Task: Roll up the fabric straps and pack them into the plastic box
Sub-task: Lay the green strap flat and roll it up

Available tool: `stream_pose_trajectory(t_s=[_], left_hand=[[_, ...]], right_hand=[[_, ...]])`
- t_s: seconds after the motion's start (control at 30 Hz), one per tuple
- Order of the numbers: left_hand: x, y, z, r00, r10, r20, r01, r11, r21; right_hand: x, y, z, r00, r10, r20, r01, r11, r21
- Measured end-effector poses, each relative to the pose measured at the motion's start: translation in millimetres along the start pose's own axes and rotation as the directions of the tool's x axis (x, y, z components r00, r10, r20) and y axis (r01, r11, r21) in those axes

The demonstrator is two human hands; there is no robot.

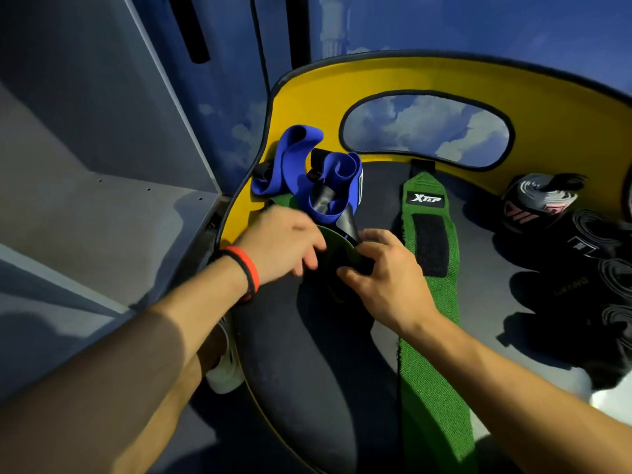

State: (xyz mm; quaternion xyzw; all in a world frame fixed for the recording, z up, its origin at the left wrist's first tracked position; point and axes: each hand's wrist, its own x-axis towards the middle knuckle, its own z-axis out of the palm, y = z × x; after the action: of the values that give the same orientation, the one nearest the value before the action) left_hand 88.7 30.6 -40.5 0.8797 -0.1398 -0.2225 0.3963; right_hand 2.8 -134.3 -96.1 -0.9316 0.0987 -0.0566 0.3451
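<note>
A green strap roll [337,249] sits between my two hands on the dark seat surface [307,354]. My left hand [280,239] curls round its left side, and my right hand [383,268] pinches its right edge. Just behind the roll lies a loose blue strap [307,172] in a tangled heap with black velcro ends. A long green strap [427,302] with a white-lettered label lies flat to the right, running toward me. Several rolled black and pink straps [537,203] rest at the far right. No plastic box is in view.
A yellow curved backrest [307,94] with an oval window rims the seat behind the straps. Grey shelving [102,200] stands to the left. A white shoe [222,371] shows below the seat's left edge.
</note>
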Motion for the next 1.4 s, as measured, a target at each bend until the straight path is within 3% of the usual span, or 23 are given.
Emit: stream_pose_trajectory(t_s=[0.07, 0.1, 0.2, 0.3, 0.43, 0.73, 0.87, 1.03, 1.13, 1.27, 1.4], left_hand=[[8, 1, -4, 0.936, 0.186, -0.299, -0.174, 0.982, 0.068], [11, 2, -5, 0.894, 0.284, -0.347, -0.249, 0.958, 0.143], [26, 1, -3, 0.866, 0.469, -0.172, -0.358, 0.824, 0.440], [37, -1, 4, 0.891, 0.433, -0.139, -0.287, 0.774, 0.565], [50, -8, 7, 0.894, 0.386, -0.229, -0.176, 0.771, 0.612], [53, -27, -20, 0.927, 0.252, -0.278, -0.012, 0.761, 0.649], [48, -26, -24, 0.926, 0.211, -0.314, 0.058, 0.741, 0.669], [46, -33, -29, 0.924, 0.236, -0.300, 0.072, 0.663, 0.745], [45, -32, -30, 0.927, 0.233, -0.294, 0.082, 0.638, 0.766], [45, -28, -29, 0.934, 0.259, -0.247, 0.042, 0.604, 0.796], [40, -19, -21, 0.939, 0.268, -0.216, -0.045, 0.718, 0.694]], right_hand=[[-2, 0, -2, 0.999, -0.025, -0.019, 0.025, 1.000, -0.008], [-4, -1, -3, 0.999, -0.044, -0.031, 0.044, 0.999, -0.016], [-10, -3, -7, 0.991, -0.120, -0.066, 0.115, 0.991, -0.070], [-11, -1, -13, 0.982, -0.160, -0.096, 0.153, 0.985, -0.081], [-12, 2, -25, 0.980, -0.162, -0.115, 0.157, 0.986, -0.052], [-25, 15, -66, 0.987, -0.119, -0.112, 0.110, 0.991, -0.080], [-29, 23, -90, 0.989, 0.140, -0.040, -0.138, 0.989, 0.046], [-39, 43, -124, 0.897, 0.422, 0.133, -0.438, 0.808, 0.395], [-44, 59, -134, 0.857, 0.495, 0.140, -0.500, 0.739, 0.452], [-51, 71, -133, 0.833, 0.533, 0.152, -0.541, 0.725, 0.425], [-53, 75, -125, 0.833, 0.522, 0.185, -0.551, 0.750, 0.365]])
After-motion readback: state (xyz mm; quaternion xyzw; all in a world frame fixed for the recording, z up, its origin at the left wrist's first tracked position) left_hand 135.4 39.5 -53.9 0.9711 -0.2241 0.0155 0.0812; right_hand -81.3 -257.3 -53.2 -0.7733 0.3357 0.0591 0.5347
